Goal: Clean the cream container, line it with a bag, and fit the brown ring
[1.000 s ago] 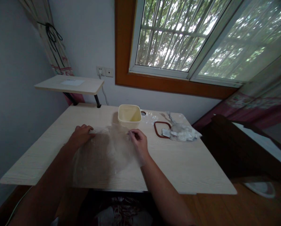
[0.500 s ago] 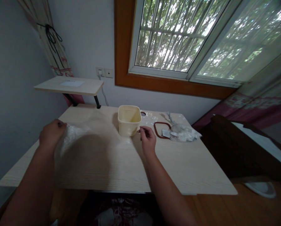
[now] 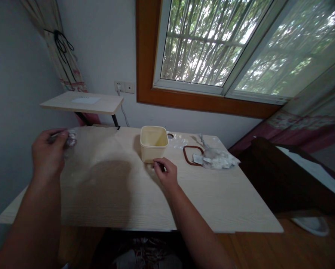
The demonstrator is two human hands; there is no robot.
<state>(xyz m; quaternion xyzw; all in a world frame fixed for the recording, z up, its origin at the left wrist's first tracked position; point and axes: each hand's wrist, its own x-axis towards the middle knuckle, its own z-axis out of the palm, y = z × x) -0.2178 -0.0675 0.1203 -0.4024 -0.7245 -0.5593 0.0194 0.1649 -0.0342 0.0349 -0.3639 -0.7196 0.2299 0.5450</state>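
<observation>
On the left, my left hand (image 3: 48,149) is closed around crumpled clear plastic film (image 3: 71,138), raised over the table; how far the film spreads is hard to see. At the middle stands a cream plastic bin (image 3: 153,149), upright with its open top facing up. My right hand (image 3: 166,172) is just in front of the bin's lower right side, thumb and fingers pinched together. A small shiny bit shows near those fingertips, but I cannot make out what they hold.
A brown rounded-square ring (image 3: 185,157) lies right of the bin, beside a clear bag with white contents (image 3: 220,158). A raised shelf (image 3: 105,106) with a paper (image 3: 85,100) stands at the back left of the table (image 3: 226,201). The window (image 3: 201,48) is behind.
My left hand has moved left and up, gathering the plastic film into a bunch. My right hand has shifted left and down, from the bin's right side to its front.
</observation>
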